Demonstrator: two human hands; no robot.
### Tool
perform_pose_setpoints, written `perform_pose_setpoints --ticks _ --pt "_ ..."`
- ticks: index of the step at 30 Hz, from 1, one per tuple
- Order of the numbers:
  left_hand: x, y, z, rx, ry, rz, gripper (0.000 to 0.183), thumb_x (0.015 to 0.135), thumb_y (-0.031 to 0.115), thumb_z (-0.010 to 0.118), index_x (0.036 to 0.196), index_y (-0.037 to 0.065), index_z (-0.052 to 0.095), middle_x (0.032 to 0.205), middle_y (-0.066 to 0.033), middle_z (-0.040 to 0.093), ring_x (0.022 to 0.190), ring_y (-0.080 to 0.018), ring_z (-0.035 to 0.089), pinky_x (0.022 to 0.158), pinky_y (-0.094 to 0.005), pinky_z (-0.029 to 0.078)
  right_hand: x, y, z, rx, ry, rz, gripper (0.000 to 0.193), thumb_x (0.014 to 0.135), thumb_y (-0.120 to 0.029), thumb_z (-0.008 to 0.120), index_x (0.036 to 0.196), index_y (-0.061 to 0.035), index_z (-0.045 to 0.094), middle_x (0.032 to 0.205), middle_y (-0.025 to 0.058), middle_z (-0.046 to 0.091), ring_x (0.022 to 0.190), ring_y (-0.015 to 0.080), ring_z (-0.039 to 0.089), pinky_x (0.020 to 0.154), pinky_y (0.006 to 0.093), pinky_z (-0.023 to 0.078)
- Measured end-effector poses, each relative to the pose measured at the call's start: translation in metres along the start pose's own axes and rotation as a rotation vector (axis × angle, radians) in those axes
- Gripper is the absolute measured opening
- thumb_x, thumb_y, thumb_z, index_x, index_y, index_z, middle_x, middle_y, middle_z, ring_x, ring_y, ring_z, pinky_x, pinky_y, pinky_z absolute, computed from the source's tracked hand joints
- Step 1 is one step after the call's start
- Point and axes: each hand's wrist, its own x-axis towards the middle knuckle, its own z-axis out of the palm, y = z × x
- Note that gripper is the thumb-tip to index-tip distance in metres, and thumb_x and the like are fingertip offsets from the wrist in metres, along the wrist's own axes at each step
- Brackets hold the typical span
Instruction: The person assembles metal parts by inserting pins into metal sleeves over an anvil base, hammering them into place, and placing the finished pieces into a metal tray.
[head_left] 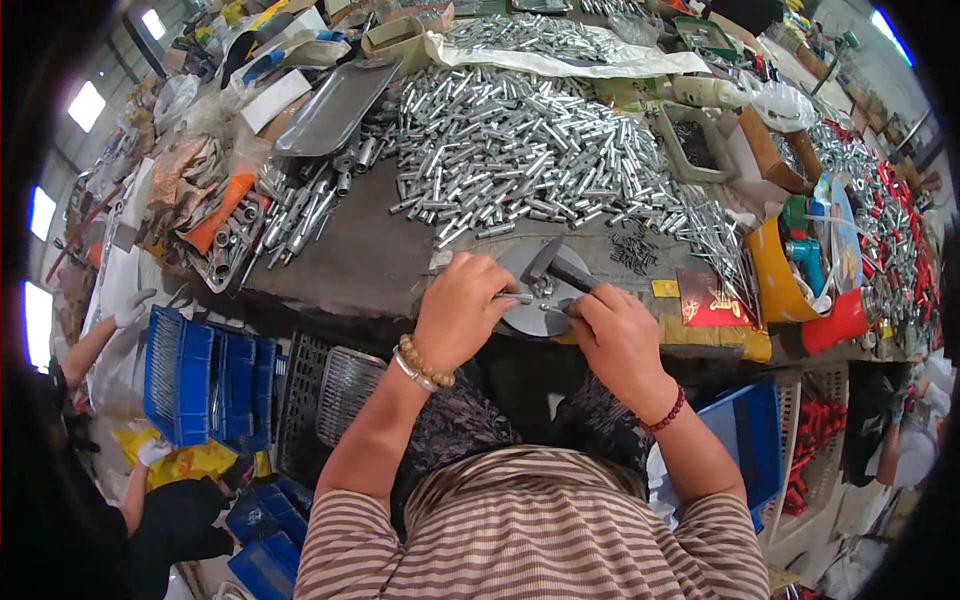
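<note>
My left hand [462,308] is closed, with thumb and fingertips pinching a short silvery metal piece [516,297] over a round grey metal plate [522,318]. Across the plate from it, my right hand [622,338] has its fingers drawn together at the plate's right edge. A small metal bit shows by its fingertips, but what it grips I cannot make out. On the plate lies a hammer [562,264], its dark handle running toward my right knuckles. A few tiny metal parts [542,288] sit between the hands. Beyond spreads a big heap of shiny metal tubes [520,150].
Small dark pins [634,250] and long thin rods [712,240] lie right of the plate, near a red card [715,297] and a cut yellow container [782,270]. Wrenches and sockets [295,215] crowd the left. Blue crates [205,380] stand below; a co-worker's gloved hand [132,308] shows far left.
</note>
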Motion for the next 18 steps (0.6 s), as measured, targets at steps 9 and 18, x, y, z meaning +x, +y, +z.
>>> perform_pose_setpoints --ticks 9,18 --pt "-0.015 0.01 0.007 -0.129 0.056 -0.06 0.016 0.082 0.014 0.08 0.096 0.006 0.075 0.096 -0.0078 0.065 0.096 -0.0298 0.062 0.083 -0.04 0.05 0.002 0.012 0.008 -0.027 0.043 -0.109 0.016 0.077 -0.008 0.076 0.089 -0.0087 0.066 0.088 0.0065 0.057 0.086 0.0286 0.062 0.077 0.0415 0.05" --pt "-0.018 0.004 0.009 -0.228 0.013 -0.141 0.014 0.083 0.007 0.079 0.097 0.004 0.076 0.093 -0.0073 0.065 0.09 -0.0246 0.062 0.077 -0.0349 0.05 0.003 0.014 0.009 -0.029 0.019 -0.144 0.011 0.08 -0.008 0.073 0.089 -0.0094 0.066 0.087 0.0048 0.057 0.086 0.0259 0.061 0.075 0.04 0.049"
